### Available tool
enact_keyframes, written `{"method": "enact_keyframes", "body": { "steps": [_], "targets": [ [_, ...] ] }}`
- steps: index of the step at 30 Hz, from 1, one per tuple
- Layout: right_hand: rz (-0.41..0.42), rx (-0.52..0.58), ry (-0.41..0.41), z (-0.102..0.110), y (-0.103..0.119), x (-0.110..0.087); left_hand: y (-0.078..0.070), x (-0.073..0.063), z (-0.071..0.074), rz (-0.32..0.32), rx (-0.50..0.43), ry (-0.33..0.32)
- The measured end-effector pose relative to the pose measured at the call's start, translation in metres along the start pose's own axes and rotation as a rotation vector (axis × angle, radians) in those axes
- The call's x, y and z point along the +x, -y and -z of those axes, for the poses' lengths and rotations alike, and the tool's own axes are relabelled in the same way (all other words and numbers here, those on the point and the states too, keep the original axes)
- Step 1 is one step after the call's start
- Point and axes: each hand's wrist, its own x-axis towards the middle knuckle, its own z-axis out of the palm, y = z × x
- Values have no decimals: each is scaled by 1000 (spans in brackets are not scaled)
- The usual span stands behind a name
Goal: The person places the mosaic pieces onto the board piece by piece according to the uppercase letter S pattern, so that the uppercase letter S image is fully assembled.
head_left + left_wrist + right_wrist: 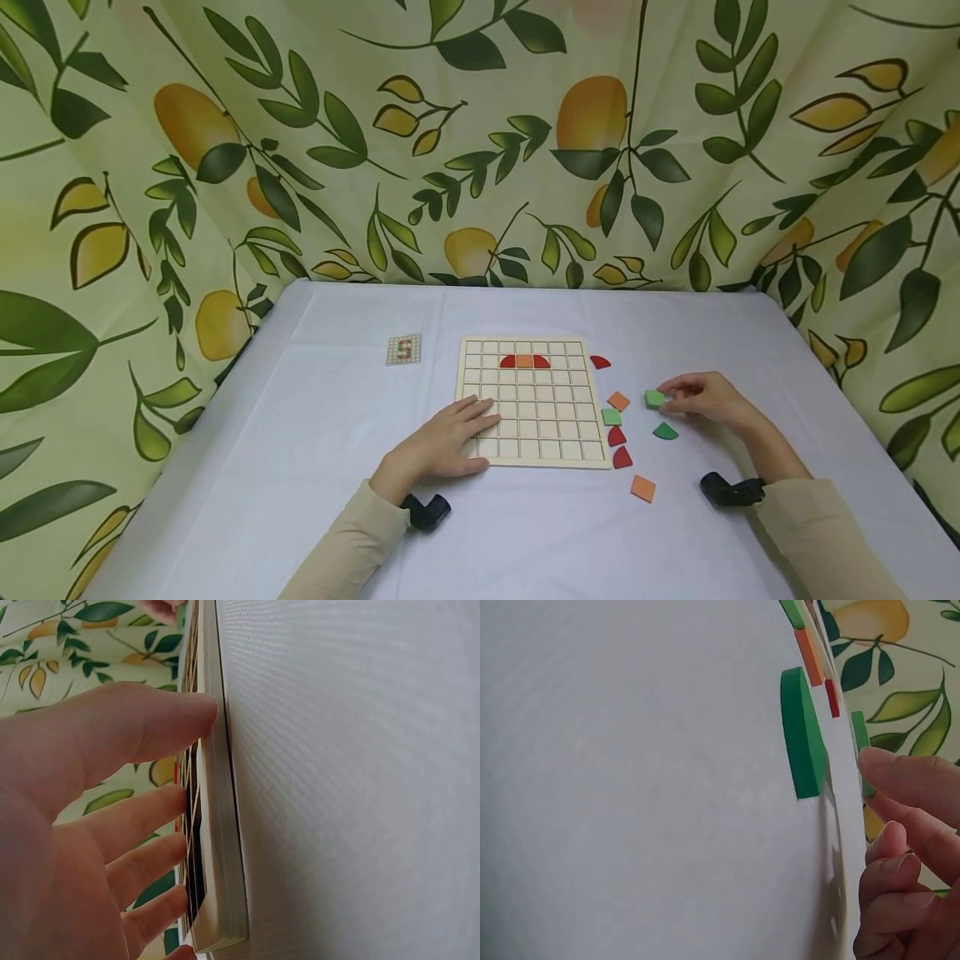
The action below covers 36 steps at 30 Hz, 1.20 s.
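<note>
A pale wooden grid board (551,427) lies on the white-covered table. Two red quarter-circle tiles with an orange square between them sit in its second row from the top. My left hand (448,437) rests with spread, fairly straight fingers on the board's lower left; in the left wrist view, the thumb (150,720) lies at the board's edge (225,900). To the right of the board, my right hand (705,398) pinches a light green square tile (654,399) between thumb and fingers. The same green tile (861,735) shows at the fingertips in the right wrist view.
Nearest the right hand is a dark green quarter-circle tile (665,431). Along the board's right edge lie an orange square (618,401), a light green square (612,417) and several red quarter-circles (622,457). Another orange square (642,488) lies nearer. A small pattern card (403,349) lies left of the board.
</note>
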Motion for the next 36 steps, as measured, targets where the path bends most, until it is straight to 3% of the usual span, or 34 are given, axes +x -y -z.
{"method": "enact_keyframes", "body": {
  "steps": [36],
  "targets": [
    [43,71,17,-35,44,8,0,2,-2,22,-4,4]
  ]
}}
